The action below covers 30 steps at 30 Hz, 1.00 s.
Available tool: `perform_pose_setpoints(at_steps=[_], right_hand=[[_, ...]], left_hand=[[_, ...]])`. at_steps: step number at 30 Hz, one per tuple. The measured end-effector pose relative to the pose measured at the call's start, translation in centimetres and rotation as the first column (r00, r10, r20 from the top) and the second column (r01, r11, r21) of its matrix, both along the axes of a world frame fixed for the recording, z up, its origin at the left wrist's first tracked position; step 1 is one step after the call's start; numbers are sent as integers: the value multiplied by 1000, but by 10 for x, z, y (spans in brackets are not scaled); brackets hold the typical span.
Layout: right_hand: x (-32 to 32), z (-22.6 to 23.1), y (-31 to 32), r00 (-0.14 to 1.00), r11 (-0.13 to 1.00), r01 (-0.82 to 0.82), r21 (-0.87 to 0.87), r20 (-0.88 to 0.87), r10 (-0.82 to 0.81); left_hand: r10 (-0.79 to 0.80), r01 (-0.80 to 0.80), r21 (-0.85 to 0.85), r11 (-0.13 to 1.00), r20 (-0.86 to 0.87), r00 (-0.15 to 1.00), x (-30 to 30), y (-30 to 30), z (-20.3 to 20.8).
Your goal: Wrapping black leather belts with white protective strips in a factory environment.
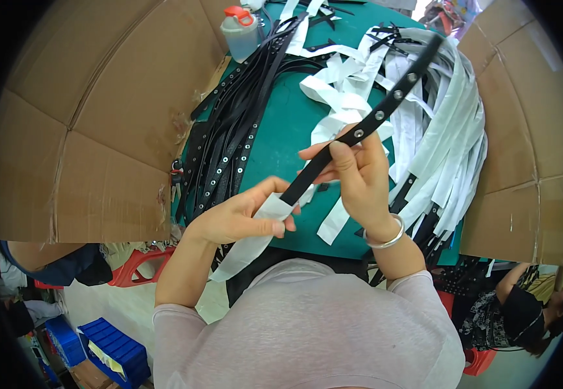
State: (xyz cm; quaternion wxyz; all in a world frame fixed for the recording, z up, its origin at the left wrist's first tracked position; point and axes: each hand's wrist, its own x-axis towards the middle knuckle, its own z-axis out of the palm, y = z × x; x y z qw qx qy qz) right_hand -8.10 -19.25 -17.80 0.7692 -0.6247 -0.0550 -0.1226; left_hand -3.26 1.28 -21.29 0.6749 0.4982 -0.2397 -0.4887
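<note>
A black belt strap [380,116] with metal eyelets slants up to the far right in front of me. My right hand [362,178], with a silver bangle at its wrist, pinches the strap near its middle between thumb and fingers. The strap's near end sits in a white sleeve-like strip [246,255], and my left hand [249,212] grips this strip with the thumb on top. The strip's loose end hangs toward my body. How far the strap reaches inside it is hidden.
On the green tabletop [280,126], black eyelet straps [233,139] lie left, loose white strips [343,107] in the middle, white-covered straps [447,155] right. A bottle [239,42] stands far left. Cardboard walls [119,104] flank both sides. Blue crates [116,347] stand below; another person [515,311] sits right.
</note>
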Motion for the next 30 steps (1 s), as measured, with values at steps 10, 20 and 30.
perform_pose_setpoints(at_steps=[10,20,30], right_hand=[[-7,8,-36,986,957,110,-270,152,-70],[6,15,-66,991,986,117,-115,-58,-124],[-5,-32,-66,981,964,-62,-258,-196,10]], left_hand=[[-206,204,30,979,134,969,-1,-11,-21],[-130,121,95,988,92,987,19,-61,15],[-33,25,80,997,104,994,23,-93,11]])
